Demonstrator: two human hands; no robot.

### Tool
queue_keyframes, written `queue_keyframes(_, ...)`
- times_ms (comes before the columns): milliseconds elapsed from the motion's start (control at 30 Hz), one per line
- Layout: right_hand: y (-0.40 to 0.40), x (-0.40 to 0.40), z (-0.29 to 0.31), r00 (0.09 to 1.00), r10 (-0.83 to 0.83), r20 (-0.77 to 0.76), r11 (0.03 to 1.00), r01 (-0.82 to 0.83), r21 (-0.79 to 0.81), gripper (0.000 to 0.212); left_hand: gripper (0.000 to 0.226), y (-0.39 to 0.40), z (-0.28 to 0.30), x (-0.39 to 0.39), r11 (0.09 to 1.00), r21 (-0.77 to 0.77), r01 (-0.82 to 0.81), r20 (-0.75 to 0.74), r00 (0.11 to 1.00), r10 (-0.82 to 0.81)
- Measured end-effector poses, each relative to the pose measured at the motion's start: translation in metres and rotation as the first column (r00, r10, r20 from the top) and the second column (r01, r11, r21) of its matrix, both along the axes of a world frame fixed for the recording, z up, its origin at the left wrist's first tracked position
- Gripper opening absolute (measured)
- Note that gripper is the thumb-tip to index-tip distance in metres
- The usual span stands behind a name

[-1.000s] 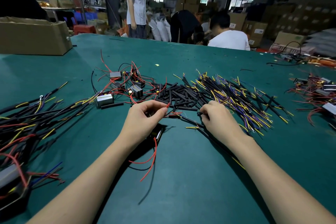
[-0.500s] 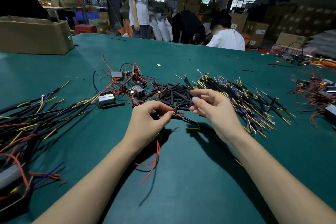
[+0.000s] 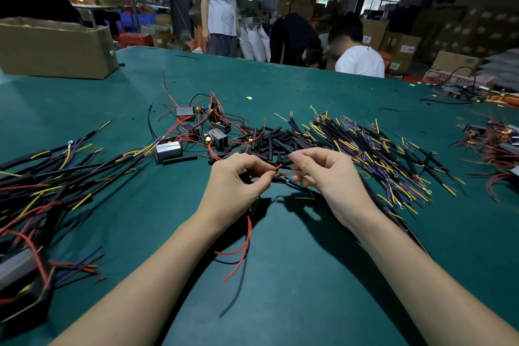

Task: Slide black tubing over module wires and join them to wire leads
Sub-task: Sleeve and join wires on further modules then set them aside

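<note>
At frame centre, the left hand [image 3: 236,185] is pinching thin red module wires [image 3: 276,168]; the right hand [image 3: 325,174] is curling around something indistinct. Light and floppy, they likely want gripping near the tips.

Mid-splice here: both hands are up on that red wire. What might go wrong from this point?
The left hand pinches only the short tip of the red wire, so it may slip as the right hand works. The wire's loose tail hangs below and may snag. Loose black tubing pieces lie just behind the fingers and could get knocked or scattered.
</note>
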State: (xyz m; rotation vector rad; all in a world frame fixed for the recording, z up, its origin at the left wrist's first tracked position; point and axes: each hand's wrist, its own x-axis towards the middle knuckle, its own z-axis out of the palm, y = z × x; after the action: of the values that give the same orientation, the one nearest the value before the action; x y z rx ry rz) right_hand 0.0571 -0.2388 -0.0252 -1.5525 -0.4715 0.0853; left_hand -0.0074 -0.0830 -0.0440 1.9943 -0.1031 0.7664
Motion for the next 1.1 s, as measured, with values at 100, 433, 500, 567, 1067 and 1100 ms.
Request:
queue_keyframes(100,0.000,0.000,-0.001,0.999,-0.005,0.046,0.999,0.007,-0.053,0.011,0.010,-0.001,0.000,0.001,1.000,0.019,-0.001,0.006,1.000,0.001)
queue_keyframes(433,0.004,-0.003,-0.006,0.995,0.067,0.080,0.979,-0.050,-0.196,0.012,0.029,-0.002,0.000,0.000,0.998,-0.061,0.026,-0.028,0.999,-0.028)
queue_keyframes(500,0.003,-0.003,-0.006,0.993,0.075,0.095,0.979,-0.055,-0.198,0.010,0.026,-0.001,0.000,0.000,0.999,-0.033,0.041,-0.025,0.999,-0.042)
queue_keyframes(567,0.003,-0.003,-0.006,0.991,0.085,0.106,0.979,-0.063,-0.193,0.009,0.019,-0.002,-0.001,-0.001,0.998,0.009,0.058,-0.015,0.998,-0.058)
queue_keyframes(1067,-0.003,0.002,-0.003,0.989,0.131,0.075,0.987,-0.123,-0.106,0.012,0.010,0.007,0.000,-0.002,0.997,0.069,0.041,-0.080,0.996,-0.036)
queue_keyframes(1100,-0.003,0.002,-0.002,0.989,0.128,0.075,0.987,-0.119,-0.105,0.012,0.010,0.008,0.000,-0.001,0.997,0.067,0.047,-0.091,0.995,-0.041)
